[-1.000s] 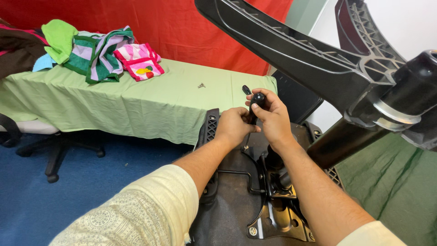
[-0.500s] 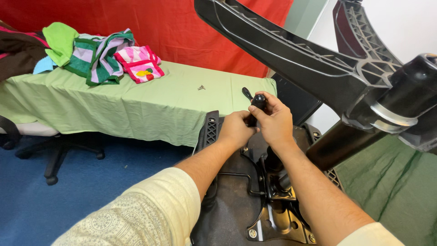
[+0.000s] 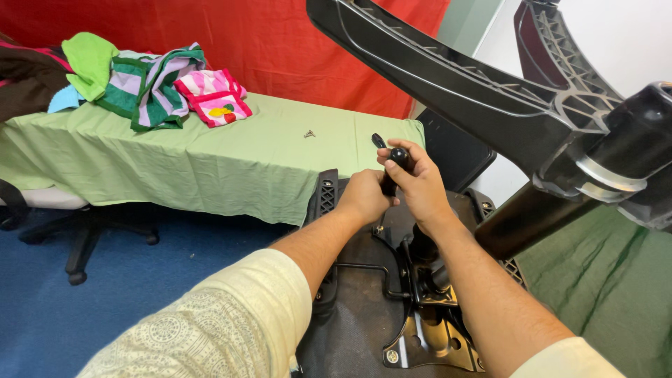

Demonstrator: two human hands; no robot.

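Observation:
An upturned black office chair seat (image 3: 364,315) lies before me, its metal mechanism plate (image 3: 427,336) facing up. My right hand (image 3: 420,185) is closed around a black-handled tool (image 3: 393,164) held upright over the underside of the seat. My left hand (image 3: 364,196) is closed beside it, gripping the lower part of the same tool near the seat's edge. The black gas column (image 3: 532,217) and star base (image 3: 455,77) rise to the upper right, above my hands.
A table under a light green cloth (image 3: 210,161) stands behind the seat, with a pile of coloured clothes (image 3: 154,84) and a small metal part (image 3: 308,133) on it. A red curtain (image 3: 280,42) hangs behind. Another chair's base (image 3: 77,245) rests on blue carpet at left.
Both hands stay on the tool; the right hand has shifted slightly on the handle. The view has barely moved.

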